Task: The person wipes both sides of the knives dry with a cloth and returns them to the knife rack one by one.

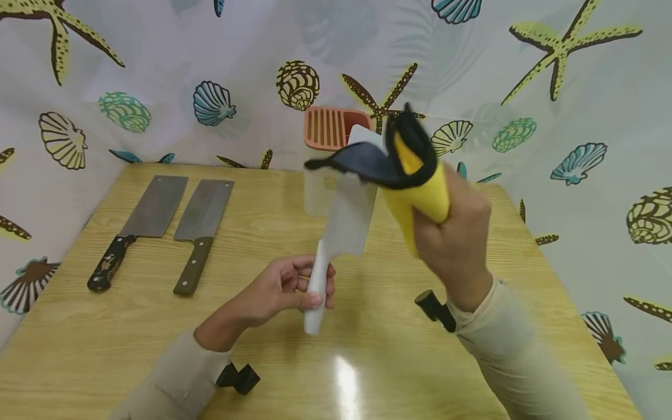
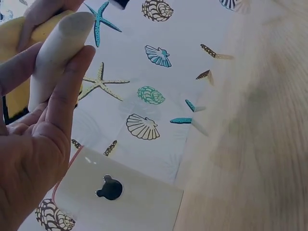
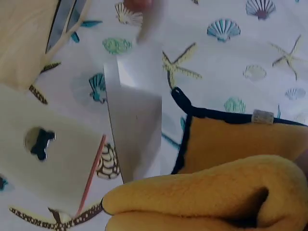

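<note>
My left hand [image 1: 270, 291] grips a cleaver by its white handle [image 1: 317, 286], thumb across the front, blade [image 1: 350, 216] tilted upward over the table. Seen from the left wrist, the pale handle [image 2: 60, 57] sits between thumb and fingers. A yellow cloth [image 1: 420, 201] with dark edging is held bunched in my right hand [image 1: 459, 233], raised at the right of the blade. Part of the cloth overlaps the upper blade in the head view. In the right wrist view, the folded cloth [image 3: 207, 187] lies just below the broad blade [image 3: 134, 120].
Two more cleavers lie side by side at the table's left, one with a dark mottled handle [image 1: 110, 262], the other with an olive-brown handle [image 1: 194, 265]. A white holder with an orange slotted top [image 1: 324, 128] stands at the back, partly hidden behind blade and cloth. Patterned fabric [image 1: 252, 46] surrounds the wooden table [image 1: 252, 361].
</note>
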Demonstrator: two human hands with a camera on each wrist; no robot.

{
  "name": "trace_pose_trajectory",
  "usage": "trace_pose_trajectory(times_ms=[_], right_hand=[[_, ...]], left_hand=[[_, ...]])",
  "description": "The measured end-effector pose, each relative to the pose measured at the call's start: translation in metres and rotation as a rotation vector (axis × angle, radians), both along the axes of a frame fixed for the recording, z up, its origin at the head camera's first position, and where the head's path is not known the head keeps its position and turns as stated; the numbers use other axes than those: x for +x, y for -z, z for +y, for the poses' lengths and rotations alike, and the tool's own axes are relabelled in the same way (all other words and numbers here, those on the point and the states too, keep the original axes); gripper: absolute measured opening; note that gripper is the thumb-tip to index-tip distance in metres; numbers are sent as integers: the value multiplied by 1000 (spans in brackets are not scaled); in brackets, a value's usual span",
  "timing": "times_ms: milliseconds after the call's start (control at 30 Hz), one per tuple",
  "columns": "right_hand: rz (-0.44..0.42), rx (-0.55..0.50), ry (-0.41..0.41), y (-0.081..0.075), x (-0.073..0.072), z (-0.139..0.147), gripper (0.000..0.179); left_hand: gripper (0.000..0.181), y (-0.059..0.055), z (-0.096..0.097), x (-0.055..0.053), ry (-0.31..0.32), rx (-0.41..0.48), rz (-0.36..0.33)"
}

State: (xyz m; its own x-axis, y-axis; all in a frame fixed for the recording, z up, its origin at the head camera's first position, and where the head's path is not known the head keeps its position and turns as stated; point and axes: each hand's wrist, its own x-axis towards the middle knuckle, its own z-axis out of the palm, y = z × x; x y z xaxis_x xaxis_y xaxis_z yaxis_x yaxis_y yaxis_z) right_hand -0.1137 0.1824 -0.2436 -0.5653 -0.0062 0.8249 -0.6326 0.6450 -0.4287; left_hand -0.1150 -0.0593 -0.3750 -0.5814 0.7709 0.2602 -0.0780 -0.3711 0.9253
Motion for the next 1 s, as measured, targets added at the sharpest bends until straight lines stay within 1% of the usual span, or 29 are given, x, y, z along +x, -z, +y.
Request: trace_pose_trajectory(times_ms=[33, 67, 133, 200, 267, 333, 400, 433, 567, 667, 733, 833, 933, 1000], right_hand=[[8, 81, -17, 4, 7, -6, 21], [3, 167, -37, 9, 13, -11, 29], [-39, 332, -79, 19, 24, -19, 48], [-95, 468, -116, 28, 31, -24, 62], [-142, 550, -141, 38, 36, -27, 72], [-172, 583, -156, 46, 37, -30, 78], [-181, 582, -157, 52, 34, -32, 80], [-184, 575, -153, 55, 32, -32, 80], [-172, 539, -106, 60, 24, -31, 75], [-150, 502, -72, 57, 18, -28, 73], [-134, 474, -56, 52, 11, -25, 73], [-131, 430, -29, 47, 1, -19, 76], [-138, 379, -6, 43, -12, -10, 73], [-141, 337, 5, 42, -21, -5, 67]], left_hand=[[35, -1, 1, 0, -8, -1, 0], [34, -3, 2, -1, -18, -5, 6], [33, -5, 2, -1, -55, -33, 28], [33, -8, 1, -1, -103, -72, 31], [33, -9, -1, -1, -155, -109, 28], [34, -10, -3, -1, -192, -133, 13], [37, -11, -4, -1, -213, -151, 14], [39, -11, -5, -1, -211, -156, 19], [43, -11, -4, 1, -145, -132, 44], [41, -14, -4, 2, -87, -88, 60], [40, -16, -4, 3, -66, -77, 80], [37, -19, -4, 5, -42, -101, 83], [38, -19, -4, 9, -19, -119, 74], [39, -19, -4, 11, -5, -122, 60]])
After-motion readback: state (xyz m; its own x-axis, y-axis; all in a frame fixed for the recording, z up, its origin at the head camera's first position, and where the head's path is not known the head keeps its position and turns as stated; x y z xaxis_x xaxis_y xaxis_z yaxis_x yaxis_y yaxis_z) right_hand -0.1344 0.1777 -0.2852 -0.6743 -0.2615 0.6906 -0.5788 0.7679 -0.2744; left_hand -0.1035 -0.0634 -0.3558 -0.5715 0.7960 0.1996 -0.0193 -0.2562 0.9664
